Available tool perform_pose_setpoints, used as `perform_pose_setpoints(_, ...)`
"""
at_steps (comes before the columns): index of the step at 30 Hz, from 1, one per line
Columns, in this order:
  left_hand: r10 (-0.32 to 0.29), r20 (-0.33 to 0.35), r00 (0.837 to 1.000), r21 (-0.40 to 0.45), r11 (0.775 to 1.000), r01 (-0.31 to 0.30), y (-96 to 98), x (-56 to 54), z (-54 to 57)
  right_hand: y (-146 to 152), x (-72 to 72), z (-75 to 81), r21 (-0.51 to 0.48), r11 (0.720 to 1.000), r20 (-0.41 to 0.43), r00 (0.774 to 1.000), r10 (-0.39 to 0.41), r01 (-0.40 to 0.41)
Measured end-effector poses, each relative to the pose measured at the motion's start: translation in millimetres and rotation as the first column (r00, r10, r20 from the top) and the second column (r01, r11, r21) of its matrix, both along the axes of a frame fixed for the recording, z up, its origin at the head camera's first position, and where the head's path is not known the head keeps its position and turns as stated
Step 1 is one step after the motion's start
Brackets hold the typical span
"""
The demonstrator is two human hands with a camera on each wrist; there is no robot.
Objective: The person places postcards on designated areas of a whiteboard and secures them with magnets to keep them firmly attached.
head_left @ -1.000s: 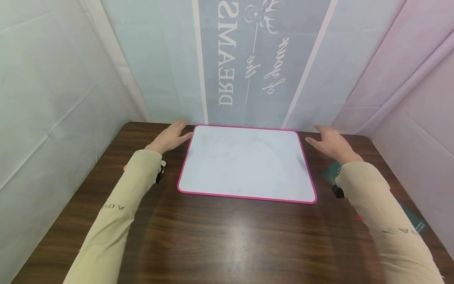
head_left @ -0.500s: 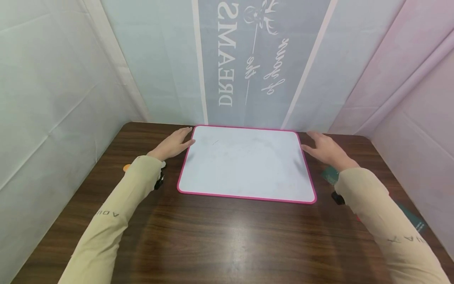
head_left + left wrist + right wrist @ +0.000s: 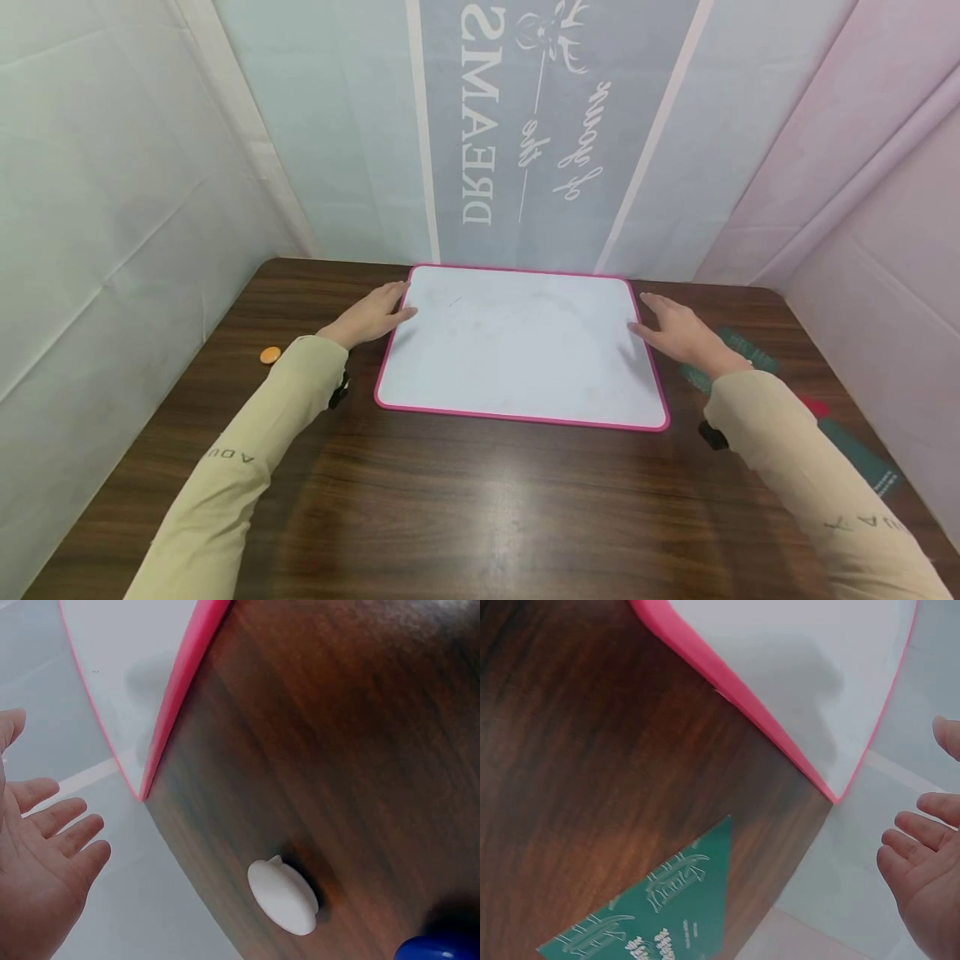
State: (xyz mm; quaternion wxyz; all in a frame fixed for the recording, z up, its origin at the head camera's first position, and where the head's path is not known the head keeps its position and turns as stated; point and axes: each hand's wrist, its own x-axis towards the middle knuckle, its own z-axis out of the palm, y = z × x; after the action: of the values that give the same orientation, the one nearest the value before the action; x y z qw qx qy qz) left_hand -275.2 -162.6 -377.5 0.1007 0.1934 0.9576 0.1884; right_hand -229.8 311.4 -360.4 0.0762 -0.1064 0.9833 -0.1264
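A white board with a pink rim [image 3: 517,346] lies flat on the dark wooden table, near its far edge. My left hand [image 3: 366,318] is at the board's left side, fingers extended and thumb spread over the rim. On the opposite side my right hand [image 3: 686,333] is held in a similar way, its thumb tip over the right rim. In both wrist views the hands appear raised, apart from the board, and their palms hold nothing. Soft hand shadows fall on the white surface.
An orange disc [image 3: 270,356] lies left of the left sleeve. The left wrist view shows a white oval object [image 3: 283,897] and part of a blue one [image 3: 435,949]. Green printed cards [image 3: 675,900] and a red item [image 3: 815,406] lie by the right arm, partly covered.
Both hands have come nearer to me and slightly inward over the board's sides. The orange disc and more of the green cards and red item have come into sight. The board has stayed put.
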Motion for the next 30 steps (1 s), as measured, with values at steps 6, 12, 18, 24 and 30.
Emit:
perform_pose_setpoints(6,0.008,0.031,0.999,0.015,1.000,-0.009,0.2,1.4,-6.3,-2,3.3,-7.9,-0.017,1.000,0.036,0.999,-0.019,0.019)
perform_pose_setpoints(12,0.000,0.056,0.998,0.038,0.999,-0.002,-1.5,0.7,-16.0,-3,7.3,-15.7,-0.025,0.999,0.069,0.997,-0.036,0.038)
perform_pose_setpoints(18,-0.004,0.073,0.997,0.022,1.000,0.003,-2.7,2.6,-21.4,-2,13.2,-22.6,-0.035,0.998,0.112,0.992,-0.052,0.056)
perform_pose_setpoints(24,-0.016,0.108,0.994,0.063,0.998,0.009,-4.9,7.2,-23.6,-1,17.6,-30.3,-0.049,0.997,0.123,0.991,-0.051,0.057)
perform_pose_setpoints(30,-0.017,0.138,0.990,0.047,0.999,0.010,-5.9,8.6,-29.6,-2,19.3,-37.7,-0.060,0.996,0.132,0.990,-0.051,0.059)
